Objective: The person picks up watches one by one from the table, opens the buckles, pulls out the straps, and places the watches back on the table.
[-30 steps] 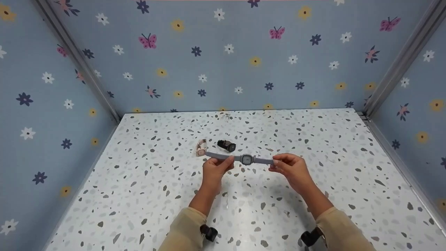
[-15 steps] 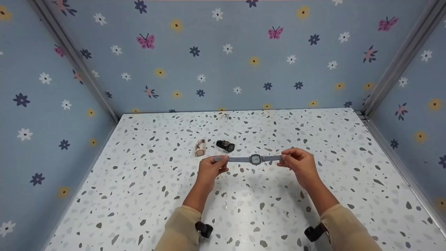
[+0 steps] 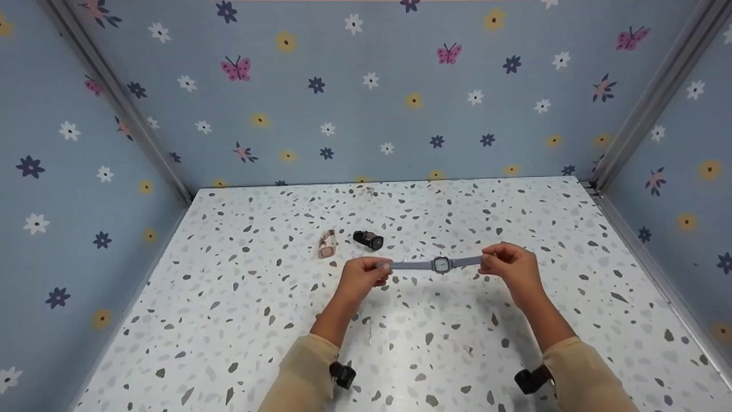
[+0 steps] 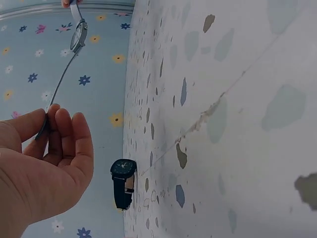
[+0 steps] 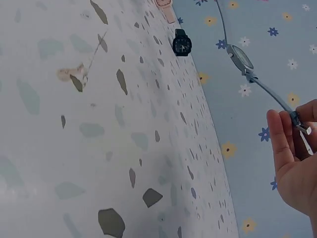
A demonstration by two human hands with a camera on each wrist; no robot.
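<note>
A grey-blue wristwatch (image 3: 441, 264) is stretched out nearly level above the table, its dial facing up toward the head camera. My left hand (image 3: 361, 278) pinches the free end of its strap between thumb and fingers. At the other end, my right hand (image 3: 513, 269) pinches the strap by the metal buckle (image 5: 304, 129), which shows in the right wrist view. Beyond the left hand lie two more watches on the table: a black wristwatch (image 3: 369, 240) and a pink wristwatch (image 3: 327, 244), both with straps looped. Neither of these is touched.
The speckled white table (image 3: 423, 355) is bounded by a flowered blue back panel (image 3: 366, 114) and side panels, with metal posts (image 3: 123, 109) at the corners. A black wrist camera (image 3: 343, 375) sits at each sleeve.
Both hands have shifted to the right with the grey-blue watch, still holding it stretched. The left hand's hold moved toward the strap's free end. The black and pink watches stayed put.
</note>
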